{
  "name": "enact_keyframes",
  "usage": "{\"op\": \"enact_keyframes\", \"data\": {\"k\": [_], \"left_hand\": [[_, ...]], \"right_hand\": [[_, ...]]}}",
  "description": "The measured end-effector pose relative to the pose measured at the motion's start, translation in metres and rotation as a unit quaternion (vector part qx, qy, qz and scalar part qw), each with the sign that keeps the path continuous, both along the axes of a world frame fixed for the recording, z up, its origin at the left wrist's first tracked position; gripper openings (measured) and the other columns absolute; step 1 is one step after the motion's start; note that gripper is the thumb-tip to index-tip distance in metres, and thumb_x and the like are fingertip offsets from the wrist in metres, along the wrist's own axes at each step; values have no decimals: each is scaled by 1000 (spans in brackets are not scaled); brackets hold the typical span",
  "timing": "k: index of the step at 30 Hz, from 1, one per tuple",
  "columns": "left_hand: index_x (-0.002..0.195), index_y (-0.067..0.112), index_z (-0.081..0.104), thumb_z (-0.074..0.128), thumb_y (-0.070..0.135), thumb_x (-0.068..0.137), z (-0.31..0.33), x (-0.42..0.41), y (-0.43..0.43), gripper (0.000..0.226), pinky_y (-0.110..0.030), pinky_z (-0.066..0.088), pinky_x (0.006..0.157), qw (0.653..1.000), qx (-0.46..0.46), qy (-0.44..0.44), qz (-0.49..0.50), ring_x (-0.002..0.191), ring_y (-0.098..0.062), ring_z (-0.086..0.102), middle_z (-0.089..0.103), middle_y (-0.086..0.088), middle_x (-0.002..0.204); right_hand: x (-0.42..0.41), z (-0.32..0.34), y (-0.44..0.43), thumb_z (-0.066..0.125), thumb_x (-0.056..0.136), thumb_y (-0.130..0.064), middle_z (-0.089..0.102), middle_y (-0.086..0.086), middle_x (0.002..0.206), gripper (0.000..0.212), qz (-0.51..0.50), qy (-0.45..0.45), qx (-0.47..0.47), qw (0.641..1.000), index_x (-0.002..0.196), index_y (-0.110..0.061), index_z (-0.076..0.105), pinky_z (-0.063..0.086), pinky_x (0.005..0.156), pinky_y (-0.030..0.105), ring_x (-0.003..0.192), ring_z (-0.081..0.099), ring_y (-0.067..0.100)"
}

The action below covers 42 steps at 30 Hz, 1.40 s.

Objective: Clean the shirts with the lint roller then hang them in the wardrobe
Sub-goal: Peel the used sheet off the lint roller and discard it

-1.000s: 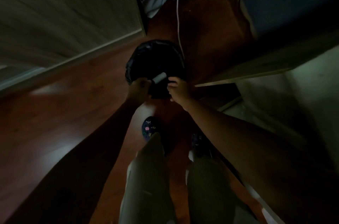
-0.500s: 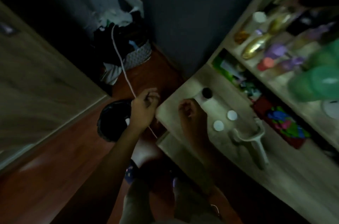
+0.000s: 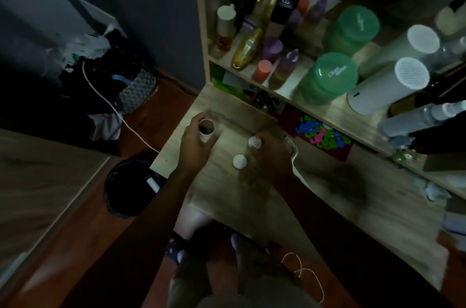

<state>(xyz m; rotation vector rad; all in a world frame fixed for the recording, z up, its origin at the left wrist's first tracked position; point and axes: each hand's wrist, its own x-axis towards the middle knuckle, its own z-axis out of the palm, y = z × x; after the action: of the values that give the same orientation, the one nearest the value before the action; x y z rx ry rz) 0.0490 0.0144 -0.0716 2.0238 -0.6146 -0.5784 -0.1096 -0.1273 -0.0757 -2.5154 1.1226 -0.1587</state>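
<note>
My left hand gripped the pale cardboard roller tube upright at frame centre, open end up, while my right hand, nearer the white plastic roller handle just right, pinched a small white cap.

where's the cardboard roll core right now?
In the head view, the cardboard roll core is upright in the left hand, over the left end of the wooden desk, left of the two white caps.
</note>
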Motion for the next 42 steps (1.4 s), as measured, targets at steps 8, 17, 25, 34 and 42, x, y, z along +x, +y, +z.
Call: {"op": "enact_keyframes", "data": {"k": [8,17,25,34,42], "left_hand": [[132,20,52,77,31,86,18,-14,2,54,-4,41,83,999,9,-25,-37,105,-3,59,62,12,115],[137,28,40,63,41,95,77,-28,22,50,-12,45,80,999,10,-4,-46,104,2,60,51,40,116],[142,48,36,38,53,103,151,-46,38,39,-43,46,107,993,-51,96,-45,127,-19,56,50,7,145],[140,57,40,42,60,95,212,-64,56,45,-36,53,55,975,-126,173,-56,63,-30,64,63,-10,120],[136,39,46,39,47,102,220,-68,59,36,-40,49,52,972,-139,181,-54,56,-36,59,62,-20,100]], "right_hand": [[10,-15,-2,79,67,-32,69,3,71,24,-10,120,42,992,83,-17,69,51,54,25,60,69,22],[7,-1,-17,52,88,-52,71,1,89,35,53,45,65,995,92,-22,71,53,76,34,84,69,24],[15,151,4,73,89,-17,73,-20,85,20,70,-290,415,860,101,-33,73,47,57,13,73,63,-8],[12,199,21,69,91,-10,75,-17,89,21,170,-276,465,824,109,-19,74,47,66,10,82,67,-3],[11,206,29,70,90,-11,75,-16,88,23,178,-291,477,810,102,-30,73,47,66,13,78,65,-2]]}}
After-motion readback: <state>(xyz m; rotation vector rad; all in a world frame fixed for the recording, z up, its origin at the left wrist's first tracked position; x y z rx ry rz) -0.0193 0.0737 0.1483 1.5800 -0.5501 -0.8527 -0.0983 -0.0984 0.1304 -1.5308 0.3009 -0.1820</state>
